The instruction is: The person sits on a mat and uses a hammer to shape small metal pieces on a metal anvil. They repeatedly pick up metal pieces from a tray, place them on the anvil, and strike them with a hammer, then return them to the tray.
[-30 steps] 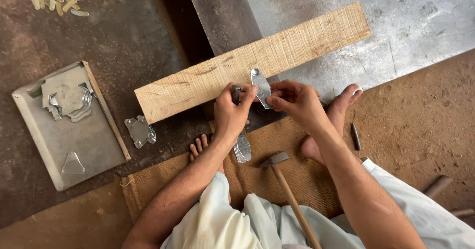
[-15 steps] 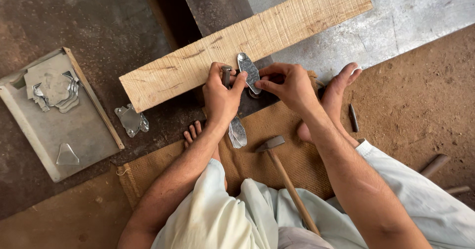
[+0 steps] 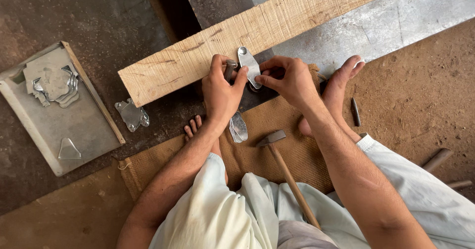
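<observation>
Floor (image 3: 99, 21), dark and stained, carries everything in view; a burlap mat (image 3: 292, 130) covers the near part, where the person sits. A long wooden plank (image 3: 247, 36) lies slantwise across the floor above the hands. At far left sits a flat metal tray (image 3: 44, 130) holding a stack of cut metal blanks (image 3: 52, 83) and one loose triangular piece (image 3: 68, 150). A hammer (image 3: 284, 172) lies on the mat between the knees, head toward the plank. Further cut pieces (image 3: 131, 115) lie on the floor just beside the tray, and a few more (image 3: 238, 128) below the left wrist.

Left hand (image 3: 222, 88): fingers closed around a small dark tool, which cannot be identified, with the thumb pressed to the oblong metal plate (image 3: 249, 66). Right hand (image 3: 287, 78): fingers pinched on the plate's lower edge. The plate stands against the plank's near edge. Compared with half a second earlier, both hands have kept their grip while the plate sits slightly more upright, suggesting alignment continues; the hammer is untouched.
</observation>
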Demonstrator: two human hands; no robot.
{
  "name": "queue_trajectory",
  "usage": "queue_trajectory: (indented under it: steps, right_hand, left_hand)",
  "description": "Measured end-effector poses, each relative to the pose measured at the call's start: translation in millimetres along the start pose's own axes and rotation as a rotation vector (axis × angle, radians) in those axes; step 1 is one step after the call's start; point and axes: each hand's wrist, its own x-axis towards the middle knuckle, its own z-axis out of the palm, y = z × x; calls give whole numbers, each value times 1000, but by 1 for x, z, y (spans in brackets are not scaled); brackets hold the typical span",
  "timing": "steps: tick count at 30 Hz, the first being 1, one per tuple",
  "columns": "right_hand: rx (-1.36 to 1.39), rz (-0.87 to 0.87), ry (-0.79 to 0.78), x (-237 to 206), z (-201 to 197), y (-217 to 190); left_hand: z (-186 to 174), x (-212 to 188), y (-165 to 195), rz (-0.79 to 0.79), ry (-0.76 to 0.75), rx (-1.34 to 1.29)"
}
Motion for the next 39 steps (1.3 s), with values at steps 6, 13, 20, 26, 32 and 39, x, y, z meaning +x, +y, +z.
queue_trajectory:
  steps: [6, 13, 20, 26, 32, 39]
  right_hand:
    - [-31, 23, -7, 0, 0, -5]
    - [-3, -108, 37, -15, 0, 0]
    - [-64, -376, 322, -59, 34, 4]
    - [-13, -297, 464, -61, 55, 12]
    - [-122, -346, 404, -62, 47, 16]
    - [-170, -68, 339, -194, 63, 38]
  left_hand:
    - [-16, 12, 2, -88, -273, -710]
    - [-10, 8, 0, 334, -473, -446]
    - [-6, 5, -8, 327, -456, -592]
    - [-1, 0, -8, 325, -398, -568]
    - [1, -1, -11, 388, -405, -560]
    - [-3, 1, -16, 448, -444, -459]
